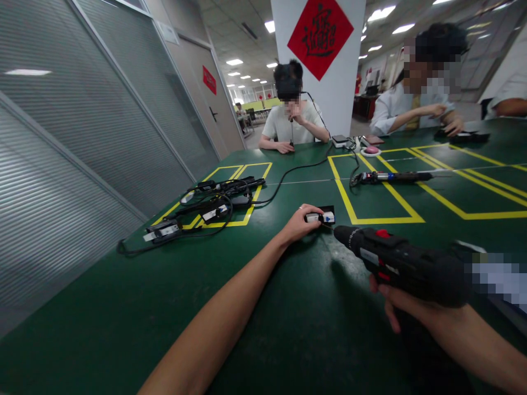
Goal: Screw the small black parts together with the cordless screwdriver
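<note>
My left hand (305, 224) is closed around the left end of a small black block with a white label (328, 217), which it holds at the table top. My right hand (405, 299) grips a black cordless drill (395, 258) with red accents by its handle. The drill points left, and its chuck is close to the right side of the block. A thin bit seems to reach toward the block's near edge; whether it touches, I cannot tell.
Black cabled devices (218, 203) lie in a yellow taped area at left. A pen-like electric screwdriver (391, 176) rests in another taped area. A pink round object (371, 150) sits farther back. Two people (294, 118) sit across the green table (164, 323).
</note>
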A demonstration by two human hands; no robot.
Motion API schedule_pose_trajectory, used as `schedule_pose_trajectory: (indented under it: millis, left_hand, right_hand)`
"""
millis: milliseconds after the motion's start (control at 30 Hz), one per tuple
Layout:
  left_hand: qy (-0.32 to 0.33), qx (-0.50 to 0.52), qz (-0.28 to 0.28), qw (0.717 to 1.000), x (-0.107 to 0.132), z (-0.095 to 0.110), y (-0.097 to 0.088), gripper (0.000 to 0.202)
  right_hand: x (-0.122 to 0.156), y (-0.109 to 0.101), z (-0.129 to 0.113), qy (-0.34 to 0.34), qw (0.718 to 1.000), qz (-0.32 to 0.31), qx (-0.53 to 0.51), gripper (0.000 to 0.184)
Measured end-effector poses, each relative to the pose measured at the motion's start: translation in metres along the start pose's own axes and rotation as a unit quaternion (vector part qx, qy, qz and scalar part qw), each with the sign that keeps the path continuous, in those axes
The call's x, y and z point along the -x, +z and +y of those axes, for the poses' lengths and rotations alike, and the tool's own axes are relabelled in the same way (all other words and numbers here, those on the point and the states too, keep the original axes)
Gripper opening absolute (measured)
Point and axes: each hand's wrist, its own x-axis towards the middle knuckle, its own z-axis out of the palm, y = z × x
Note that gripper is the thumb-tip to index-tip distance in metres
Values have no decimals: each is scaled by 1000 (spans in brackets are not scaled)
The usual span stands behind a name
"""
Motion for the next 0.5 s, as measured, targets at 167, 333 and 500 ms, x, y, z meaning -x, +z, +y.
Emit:
schedule_pose_trajectory:
  millis: [167,333,500]
  left_hand:
    - [1,3,0,1000,1,1,0,31]
    - [-6,2,-1,1000,1,3,0,32]
    - [-6,4,-2,1000,1,2,0,31]
  right_hand:
    - [2,0,-8,-6,1000,9,-3,19]
    - [6,0,-12,17,1000,11,14,13]
    - [4,-1,-6,14,1000,20,15,27]
